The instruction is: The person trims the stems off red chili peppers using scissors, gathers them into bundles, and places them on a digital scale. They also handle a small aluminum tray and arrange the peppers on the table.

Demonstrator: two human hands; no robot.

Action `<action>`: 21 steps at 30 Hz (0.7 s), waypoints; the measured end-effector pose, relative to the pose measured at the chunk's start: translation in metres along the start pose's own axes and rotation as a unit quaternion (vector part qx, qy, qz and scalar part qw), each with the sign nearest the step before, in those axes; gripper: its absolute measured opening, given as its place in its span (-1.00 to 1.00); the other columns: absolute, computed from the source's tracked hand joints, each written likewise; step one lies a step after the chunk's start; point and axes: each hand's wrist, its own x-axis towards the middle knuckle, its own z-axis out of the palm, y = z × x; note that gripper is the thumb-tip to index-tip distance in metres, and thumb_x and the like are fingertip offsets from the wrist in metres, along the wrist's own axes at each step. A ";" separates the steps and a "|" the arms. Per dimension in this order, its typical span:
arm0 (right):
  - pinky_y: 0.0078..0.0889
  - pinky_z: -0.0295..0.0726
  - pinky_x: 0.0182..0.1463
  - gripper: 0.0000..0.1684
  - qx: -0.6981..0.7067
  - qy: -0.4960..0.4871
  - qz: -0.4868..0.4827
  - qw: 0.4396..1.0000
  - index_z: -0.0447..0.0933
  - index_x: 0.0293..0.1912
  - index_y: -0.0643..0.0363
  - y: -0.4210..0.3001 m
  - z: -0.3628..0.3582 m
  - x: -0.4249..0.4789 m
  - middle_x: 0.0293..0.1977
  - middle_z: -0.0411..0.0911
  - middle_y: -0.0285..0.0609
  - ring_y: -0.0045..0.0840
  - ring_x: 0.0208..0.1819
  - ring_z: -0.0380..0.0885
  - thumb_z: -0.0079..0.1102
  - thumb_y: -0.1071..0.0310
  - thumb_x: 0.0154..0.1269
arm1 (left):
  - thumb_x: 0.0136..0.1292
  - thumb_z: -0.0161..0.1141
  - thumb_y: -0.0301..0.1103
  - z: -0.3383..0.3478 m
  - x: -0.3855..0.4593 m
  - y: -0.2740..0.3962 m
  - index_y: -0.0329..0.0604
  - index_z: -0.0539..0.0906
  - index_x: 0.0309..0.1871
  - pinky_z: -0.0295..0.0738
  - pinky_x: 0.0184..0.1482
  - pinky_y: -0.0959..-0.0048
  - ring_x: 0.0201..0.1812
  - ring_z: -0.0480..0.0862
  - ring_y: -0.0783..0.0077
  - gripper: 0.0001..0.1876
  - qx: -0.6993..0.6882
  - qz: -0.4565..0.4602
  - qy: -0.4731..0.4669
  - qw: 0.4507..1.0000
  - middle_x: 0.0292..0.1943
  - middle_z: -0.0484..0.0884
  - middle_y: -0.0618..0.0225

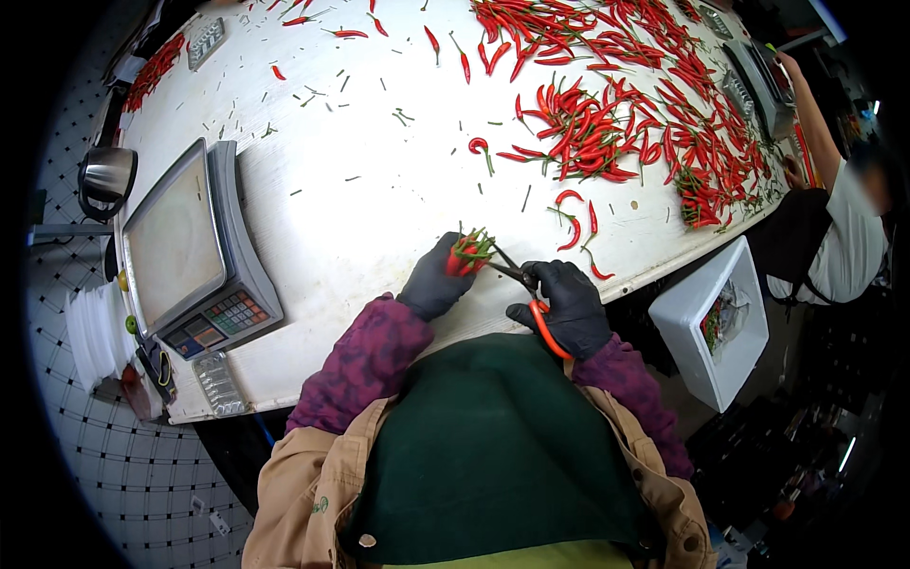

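My left hand [436, 279], in a dark glove, is closed around a bunch of red chili peppers [466, 262] with their green stems upward. My right hand [569, 306], gloved alike, holds scissors with orange handles [544, 328]. The parted blades point left, close beside the stems. Several loose chilies [574, 233] lie on the white table [370, 235] beyond my right hand. A large heap of red chilies [586, 135] spreads behind them, and cut stem pieces [526, 198] are scattered over the table.
A digital scale [181, 242] stands at the left, with a clear plastic tray [219, 384] near the table edge. A white foam box [700, 334] with chilies and plastic inside sits below the right edge. Another person [825, 213] is at the right beside a second scale [757, 89].
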 end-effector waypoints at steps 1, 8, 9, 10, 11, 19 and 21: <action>-0.25 0.35 -0.26 -0.48 -0.002 -0.003 0.001 1.000 0.41 -0.22 0.13 -0.002 0.001 0.000 -0.43 0.41 -0.17 -0.28 -0.34 0.39 0.32 0.00 -0.09 | 0.02 0.16 -0.42 0.001 -0.002 0.003 -0.12 0.35 0.00 0.44 -0.29 0.33 -0.37 0.54 0.22 -0.57 0.052 0.002 0.020 0.998 -0.28 0.52 0.18; -0.25 0.35 -0.32 -0.50 -0.014 -0.004 0.008 1.000 0.44 -0.24 0.14 -0.008 0.013 0.004 -0.49 0.43 -0.11 -0.25 -0.40 0.42 0.23 -0.06 -0.01 | -0.01 0.15 -0.42 0.007 -0.010 0.016 -0.07 0.37 -0.05 0.43 -0.27 0.17 -0.25 0.50 0.05 -0.61 0.348 0.119 0.125 0.921 -0.30 0.48 0.16; -0.25 0.35 -0.35 -0.52 -0.022 -0.004 0.004 1.000 0.45 -0.25 0.14 -0.006 0.015 0.005 -0.52 0.44 -0.10 -0.25 -0.43 0.43 0.22 -0.06 0.01 | -0.02 0.16 -0.42 0.007 -0.010 0.017 -0.06 0.37 -0.05 0.43 -0.27 0.16 -0.25 0.50 0.06 -0.60 0.378 0.126 0.136 0.907 -0.31 0.47 0.16; -0.26 0.36 -0.38 -0.53 -0.030 -0.004 0.000 1.000 0.46 -0.26 0.14 -0.004 0.017 0.005 -0.56 0.44 -0.09 -0.24 -0.46 0.45 0.21 -0.06 0.02 | -0.02 0.16 -0.42 0.006 -0.010 0.019 -0.06 0.37 -0.05 0.43 -0.28 0.16 -0.26 0.49 0.07 -0.60 0.387 0.118 0.134 0.905 -0.32 0.46 0.17; -0.26 0.36 -0.42 -0.55 -0.028 -0.017 0.022 0.999 0.46 -0.27 0.14 -0.003 0.019 0.004 -0.59 0.44 -0.09 -0.24 -0.50 0.45 0.21 -0.04 0.03 | -0.02 0.16 -0.41 0.004 -0.009 0.021 -0.06 0.37 -0.04 0.43 -0.29 0.16 -0.26 0.49 0.07 -0.59 0.396 0.110 0.132 0.902 -0.32 0.46 0.18; -0.38 0.40 -0.50 -0.69 0.032 0.077 0.144 0.986 0.49 -0.30 0.19 0.012 0.020 0.001 -0.60 0.51 -0.08 -0.29 -0.58 0.51 0.30 0.21 0.02 | 0.00 0.17 -0.44 -0.004 -0.008 0.016 -0.12 0.36 0.00 0.45 -0.31 0.34 -0.30 0.55 0.18 -0.57 0.185 0.032 0.086 0.978 -0.27 0.53 0.15; -0.36 0.42 -0.43 -0.62 -0.010 0.054 0.166 0.985 0.47 -0.22 0.16 0.022 0.027 0.003 -0.50 0.52 -0.12 -0.30 -0.48 0.52 0.31 0.17 0.00 | 0.04 0.14 -0.48 -0.007 -0.005 0.010 -0.16 0.36 0.04 0.44 -0.41 0.51 -0.37 0.58 0.40 -0.56 0.028 -0.045 0.042 0.998 -0.27 0.56 0.22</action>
